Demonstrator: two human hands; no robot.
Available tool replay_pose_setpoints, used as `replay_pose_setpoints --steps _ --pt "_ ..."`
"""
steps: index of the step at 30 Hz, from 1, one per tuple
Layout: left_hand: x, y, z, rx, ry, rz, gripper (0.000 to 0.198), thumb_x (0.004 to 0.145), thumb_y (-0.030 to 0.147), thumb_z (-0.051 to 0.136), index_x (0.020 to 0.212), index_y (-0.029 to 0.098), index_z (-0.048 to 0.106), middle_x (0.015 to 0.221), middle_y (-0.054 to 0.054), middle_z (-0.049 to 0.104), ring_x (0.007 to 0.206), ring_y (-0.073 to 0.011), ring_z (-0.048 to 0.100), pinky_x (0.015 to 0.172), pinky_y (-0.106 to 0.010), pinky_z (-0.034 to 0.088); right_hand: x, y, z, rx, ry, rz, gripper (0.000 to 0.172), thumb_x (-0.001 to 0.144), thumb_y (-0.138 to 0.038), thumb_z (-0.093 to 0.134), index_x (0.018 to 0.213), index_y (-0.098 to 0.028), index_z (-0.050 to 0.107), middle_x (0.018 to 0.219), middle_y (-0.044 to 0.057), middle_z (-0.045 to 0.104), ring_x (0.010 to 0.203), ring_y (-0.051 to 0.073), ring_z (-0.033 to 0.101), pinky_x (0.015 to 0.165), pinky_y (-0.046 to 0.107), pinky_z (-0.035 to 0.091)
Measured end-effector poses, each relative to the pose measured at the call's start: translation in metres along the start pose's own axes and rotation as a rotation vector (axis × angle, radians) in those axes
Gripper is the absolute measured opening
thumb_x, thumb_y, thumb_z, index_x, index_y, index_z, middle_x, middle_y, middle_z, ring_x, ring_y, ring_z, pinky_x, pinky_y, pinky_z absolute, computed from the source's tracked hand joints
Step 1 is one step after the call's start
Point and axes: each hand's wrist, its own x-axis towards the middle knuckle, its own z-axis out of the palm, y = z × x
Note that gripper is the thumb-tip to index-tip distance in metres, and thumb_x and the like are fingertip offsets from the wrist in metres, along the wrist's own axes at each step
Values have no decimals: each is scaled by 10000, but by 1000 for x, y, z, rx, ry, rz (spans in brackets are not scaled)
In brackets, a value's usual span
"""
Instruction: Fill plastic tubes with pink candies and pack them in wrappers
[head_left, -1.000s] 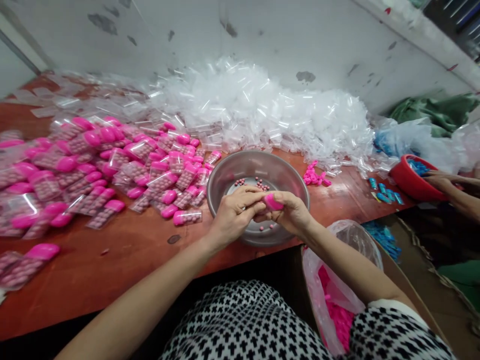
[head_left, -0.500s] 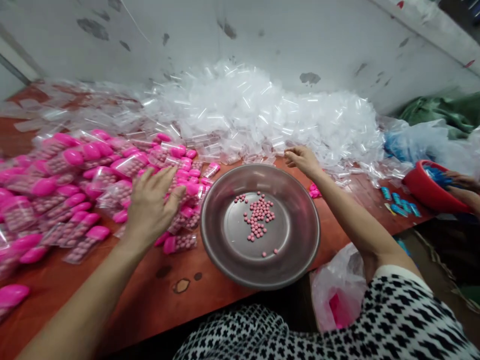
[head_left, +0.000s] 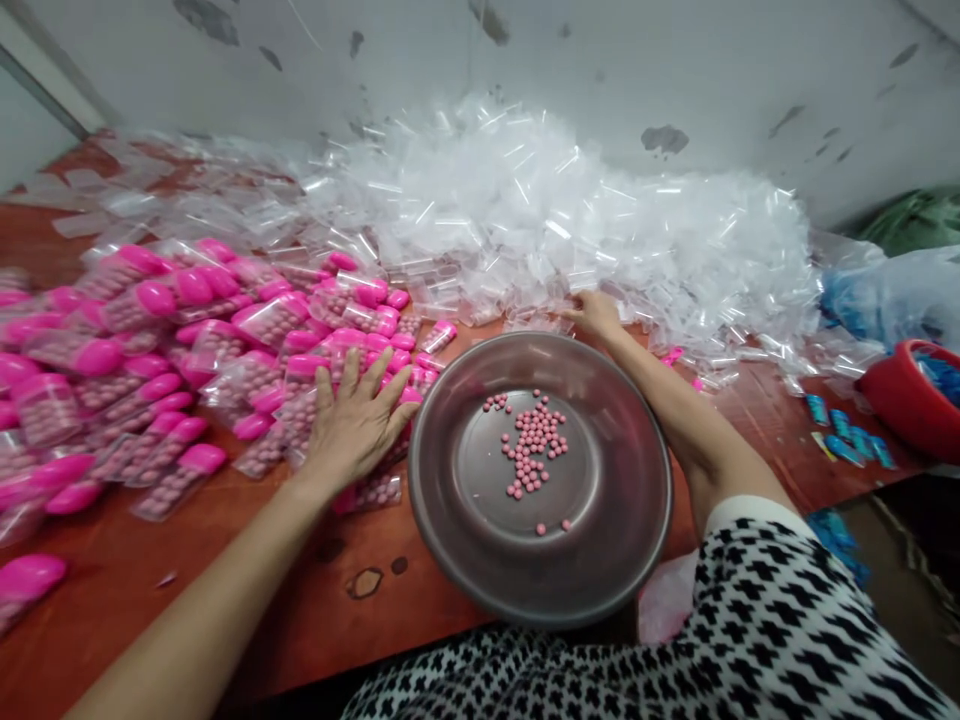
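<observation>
My left hand (head_left: 360, 415) lies with fingers spread over the near edge of a heap of small clear containers with bright pink caps (head_left: 274, 320), filled with pink balls. It holds nothing. Just past the far rim of a wide metal basin (head_left: 457, 560), my right hand (head_left: 596, 315) reaches to the front of a large pile of empty clear plastic containers (head_left: 517, 210). Its fingers point left, loosely apart, at the pile's edge; their tips partly blend with the clear plastic. Loose pink balls (head_left: 536, 430) lie in the bottom of the basin.
A red-brown table (head_left: 300, 620) carries everything, with a stained pale wall behind. To the right are several small blue containers (head_left: 844, 448) and a red bowl (head_left: 904, 400) with blue pieces. A plastic bag (head_left: 666, 598) shows below the table's front edge.
My left hand has moved right and lowered onto the pink-capped containers. My right hand has come up to the clear pile behind the basin. The view has shifted right, and the other person's hands have left it.
</observation>
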Motion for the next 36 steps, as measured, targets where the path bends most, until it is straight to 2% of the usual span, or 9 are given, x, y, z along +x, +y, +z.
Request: replay_pose_setpoints --steps 4,6,11,16,21,25,27,32,36 --pt "-4 14 -25 -236 256 -31 554 947 521 482 1440 267 485 1628 1 279 1524 -364 89 1216 -622 -15 -33 8 -32 303 209 -177 422 815 -307 636 1205 -144 640 1042 86 713 911 210 670 806 340 524" --pt "-6 35 -42 -460 416 -24 524 944 476 528 1426 270 497 1574 18 391 1488 -308 257 1249 -519 144 -65 -1 -54 486 256 -380 465 799 -331 668 1239 -187 625 1007 52 705 841 186 664 762 339 545" --pt "-7 104 -54 -1224 63 6 558 879 470 639 1368 209 569 1240 -81 692 1149 -258 648 1013 -424 520 -154 -61 -85 503 57 -777 445 783 -420 749 1182 -240 674 1028 35 697 813 153 651 792 325 561" --pt "-17 138 -40 -1711 -189 -93 542 851 455 687 1299 155 624 924 -52 737 928 -190 728 937 -370 562 -195 -91 -69 697 46 -781 550 835 -511 691 1289 -219 584 1039 50 686 803 149 641 721 297 560" --pt "-34 128 -46 -1525 -106 -27 550 824 554 674 1235 188 677 1158 -100 720 1164 -280 648 1060 -452 479 -202 -79 -66 398 9 -839 428 855 -438 673 1210 -203 628 1092 56 699 848 161 642 732 286 536" --pt "-50 103 -40 -1073 242 -93 834 681 512 816 1417 255 519 1602 -66 337 1514 -318 186 1246 -473 122 -191 -60 -67 -103 -26 -747 403 869 -295 636 1255 -183 609 1234 111 664 1083 261 604 816 352 510" --pt "-58 96 -25 -1036 272 -212 1007 659 474 831 1517 241 357 1652 -86 191 1531 -332 71 1244 -495 64 -184 -51 -64 -369 -87 -692 396 868 -205 604 1262 -163 607 1261 141 646 1136 296 567 820 369 490" --pt "-65 100 12 -1326 220 -257 929 728 193 650 1557 255 236 1592 -77 357 1448 -288 363 1203 -436 303 -175 -41 -46 -696 -214 -715 305 945 -114 411 1105 -75 667 1093 210 664 1017 287 565 776 355 448" --pt "-63 108 13 -1325 288 -226 925 693 99 539 1552 288 255 1586 -2 374 1432 -223 396 1184 -345 352 -180 -34 -32 -682 -308 -771 292 965 -122 393 1035 -87 674 1051 203 667 959 255 558 737 322 443"
